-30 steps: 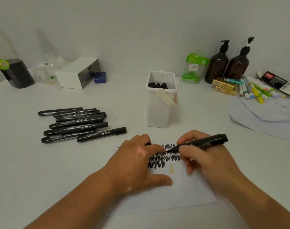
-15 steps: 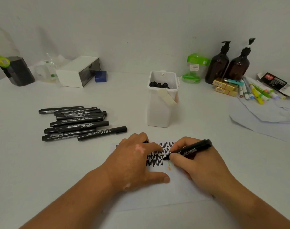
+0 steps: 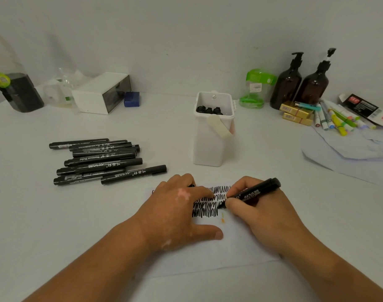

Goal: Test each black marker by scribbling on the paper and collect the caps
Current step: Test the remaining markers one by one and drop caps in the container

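The person shows only as two bare limbs. The left hand [image 3: 175,212] carries an irregular blotch [image 3: 184,194] on its back just behind the knuckles, and a second, smaller patch [image 3: 166,244] sits at the wrist. Its thumbnail [image 3: 218,235] is trimmed short. The right hand [image 3: 262,214] is bare as well. The left forearm [image 3: 94,264] and the right forearm [image 3: 338,273] run uncovered to the bottom edge.
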A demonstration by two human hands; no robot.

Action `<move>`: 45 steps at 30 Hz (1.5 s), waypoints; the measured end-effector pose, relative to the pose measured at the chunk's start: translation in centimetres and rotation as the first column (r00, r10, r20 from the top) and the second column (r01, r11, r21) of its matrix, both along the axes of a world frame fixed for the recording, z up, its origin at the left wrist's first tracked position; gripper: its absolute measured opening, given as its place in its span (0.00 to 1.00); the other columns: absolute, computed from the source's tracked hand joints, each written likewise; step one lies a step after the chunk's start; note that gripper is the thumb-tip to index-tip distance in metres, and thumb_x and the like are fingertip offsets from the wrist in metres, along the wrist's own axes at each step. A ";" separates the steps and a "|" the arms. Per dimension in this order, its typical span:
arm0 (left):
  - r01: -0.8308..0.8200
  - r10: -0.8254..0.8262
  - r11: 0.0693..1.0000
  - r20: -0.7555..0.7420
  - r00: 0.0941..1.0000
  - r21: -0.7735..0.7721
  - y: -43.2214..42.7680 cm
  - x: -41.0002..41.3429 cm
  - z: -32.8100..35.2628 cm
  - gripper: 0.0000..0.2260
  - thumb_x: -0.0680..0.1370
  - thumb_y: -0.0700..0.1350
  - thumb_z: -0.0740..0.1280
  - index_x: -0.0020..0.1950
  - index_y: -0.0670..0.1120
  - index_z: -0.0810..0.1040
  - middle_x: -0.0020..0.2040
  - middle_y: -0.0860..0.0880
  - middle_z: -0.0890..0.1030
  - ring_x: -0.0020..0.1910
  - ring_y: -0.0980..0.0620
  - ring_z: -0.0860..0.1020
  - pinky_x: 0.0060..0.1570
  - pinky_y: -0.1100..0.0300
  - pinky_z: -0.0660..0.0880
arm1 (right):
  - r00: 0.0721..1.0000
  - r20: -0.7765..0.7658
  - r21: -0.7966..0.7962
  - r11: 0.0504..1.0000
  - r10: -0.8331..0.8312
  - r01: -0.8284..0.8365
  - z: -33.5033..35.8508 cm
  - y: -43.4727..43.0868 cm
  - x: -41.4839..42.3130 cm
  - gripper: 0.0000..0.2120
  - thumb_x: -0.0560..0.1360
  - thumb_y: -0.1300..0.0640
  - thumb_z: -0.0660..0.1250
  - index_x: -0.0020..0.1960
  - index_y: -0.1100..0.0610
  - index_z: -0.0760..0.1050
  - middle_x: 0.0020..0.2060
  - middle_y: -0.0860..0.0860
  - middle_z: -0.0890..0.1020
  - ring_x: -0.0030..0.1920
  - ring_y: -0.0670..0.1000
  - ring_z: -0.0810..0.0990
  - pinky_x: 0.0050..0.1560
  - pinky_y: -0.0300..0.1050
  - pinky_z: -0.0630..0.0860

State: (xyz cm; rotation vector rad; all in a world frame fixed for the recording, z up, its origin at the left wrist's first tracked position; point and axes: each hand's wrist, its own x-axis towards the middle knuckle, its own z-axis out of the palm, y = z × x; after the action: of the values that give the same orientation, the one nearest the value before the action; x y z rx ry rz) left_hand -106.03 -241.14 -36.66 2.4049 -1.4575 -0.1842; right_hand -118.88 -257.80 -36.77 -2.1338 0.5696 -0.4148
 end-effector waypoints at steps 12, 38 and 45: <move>0.001 -0.001 1.000 -0.008 1.000 0.008 -0.1 -0.1 0.1 0.37 0.65 0.77 0.67 0.70 0.63 0.70 0.50 0.58 0.70 0.53 0.56 0.69 0.57 0.58 0.70 | 0.999 -0.026 0.012 0.999 0.034 -0.033 0.2 0.1 0.1 0.05 0.64 0.49 0.70 0.39 0.48 0.79 0.27 0.41 0.79 0.27 0.40 0.74 0.28 0.30 0.68; -0.309 -0.075 0.830 -0.641 0.764 -0.465 0.0 0.6 1.1 0.12 0.77 0.40 0.73 0.51 0.58 0.83 0.49 0.55 0.86 0.47 0.54 0.84 0.50 0.63 0.79 | 0.876 0.454 0.628 0.756 -0.165 -0.183 2.7 -1.8 -1.1 0.05 0.69 0.59 0.68 0.36 0.55 0.81 0.27 0.58 0.78 0.23 0.51 0.73 0.22 0.41 0.70; -0.246 -0.160 0.838 -0.649 0.744 -0.487 0.0 0.1 1.2 0.08 0.74 0.48 0.71 0.51 0.58 0.84 0.46 0.53 0.86 0.45 0.48 0.82 0.47 0.55 0.79 | 0.900 0.433 0.567 0.790 -0.047 -0.231 2.5 -1.3 -1.1 0.03 0.68 0.57 0.73 0.41 0.55 0.84 0.31 0.59 0.82 0.27 0.52 0.76 0.25 0.41 0.72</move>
State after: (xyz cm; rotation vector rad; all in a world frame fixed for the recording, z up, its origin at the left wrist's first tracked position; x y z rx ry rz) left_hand -105.90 -241.16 -35.42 1.6289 -0.9272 -0.4926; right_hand -120.03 -259.06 -34.28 -1.3766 0.2794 -0.5392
